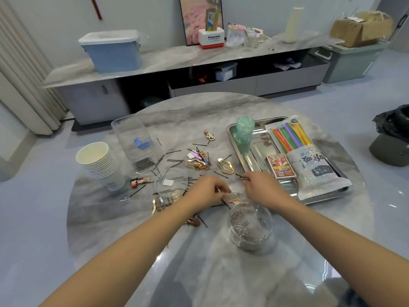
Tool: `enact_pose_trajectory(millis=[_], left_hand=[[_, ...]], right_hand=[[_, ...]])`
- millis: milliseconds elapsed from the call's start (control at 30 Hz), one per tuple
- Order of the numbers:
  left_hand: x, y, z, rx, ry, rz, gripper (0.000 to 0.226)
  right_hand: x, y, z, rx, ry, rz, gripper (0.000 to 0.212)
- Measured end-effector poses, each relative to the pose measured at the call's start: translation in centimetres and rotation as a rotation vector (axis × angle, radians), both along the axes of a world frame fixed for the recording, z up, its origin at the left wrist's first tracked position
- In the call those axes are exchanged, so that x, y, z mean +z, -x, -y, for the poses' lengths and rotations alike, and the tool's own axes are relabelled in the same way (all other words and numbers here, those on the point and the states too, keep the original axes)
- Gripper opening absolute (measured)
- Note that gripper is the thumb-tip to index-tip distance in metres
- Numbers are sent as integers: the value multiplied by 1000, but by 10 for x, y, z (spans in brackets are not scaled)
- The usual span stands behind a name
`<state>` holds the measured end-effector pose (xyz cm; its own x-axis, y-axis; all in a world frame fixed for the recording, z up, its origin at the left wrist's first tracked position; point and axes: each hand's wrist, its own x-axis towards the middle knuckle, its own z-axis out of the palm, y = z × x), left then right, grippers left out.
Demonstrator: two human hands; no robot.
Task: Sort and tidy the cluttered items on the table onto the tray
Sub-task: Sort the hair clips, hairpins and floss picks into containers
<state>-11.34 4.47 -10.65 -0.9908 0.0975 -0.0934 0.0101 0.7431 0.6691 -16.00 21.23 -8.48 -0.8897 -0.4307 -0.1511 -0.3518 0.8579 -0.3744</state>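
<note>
Bobby pins and gold hair clips [225, 166] lie scattered over the middle of the round marble table [199, 111]. My left hand [205, 190] pinches a thin dark pin just above a small pile of clips. My right hand [261, 185] is closed around a bundle of dark bobby pins [242, 177] that stick out to the left. A round clear jar [251, 229] with metal clips inside stands right in front of both hands. The steel tray [250, 160] at the right holds a green cup [244, 131], a red card box [280, 166] and a bag of coloured straws [303, 151].
A stack of paper cups [99, 165] stands at the left, beside a tall clear container [137, 142] with a blue clip and pins. A clear round lid [170, 183] lies left of my left hand. A low cabinet runs behind the table.
</note>
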Motion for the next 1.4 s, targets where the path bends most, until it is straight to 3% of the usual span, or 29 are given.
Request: enact_pose_trajectory(millis=[133, 367, 533, 633, 667, 800, 933, 1033, 1100, 1200, 1267, 1333, 1400], left_hand=[[-24, 15, -7, -198, 139, 27, 22], [-19, 27, 5, -145, 235, -111, 8], [5, 44, 2, -104, 2, -99, 8], [3, 57, 5, -21, -175, -29, 12], [-1, 64, 7, 26, -155, -30, 15], [-23, 84, 15, 72, 305, -158, 30], [-36, 90, 10, 1, 506, -173, 42], [-33, 91, 7, -10, 624, -203, 32], [-25, 88, 5, 24, 540, -178, 30], [-7, 76, -1, 165, 115, -116, 22], [5, 66, -4, 152, -145, -35, 16], [11, 57, -2, 110, -296, 18, 15], [12, 56, 9, 147, -326, 5, 16]], right_hand=[[-9, 10, -4, -53, 127, 142, 28], [-13, 18, -5, -16, 227, 153, 16], [-9, 24, -8, 60, 271, 151, 12], [-9, 30, -10, -12, 207, 28, 26], [-10, 34, -12, -51, 197, 1, 28], [-14, 40, -14, -90, 221, 36, 28], [-18, 40, -13, -134, 382, 207, 15], [-21, 40, -11, -164, 448, 281, 10], [-23, 41, -12, -187, 474, 282, 13], [-24, 39, -11, -190, 489, 219, 18], [-22, 39, -8, -186, 558, 224, 21], [-19, 40, 0, -193, 656, 264, 21], [-15, 45, 13, -216, 736, 293, 15]])
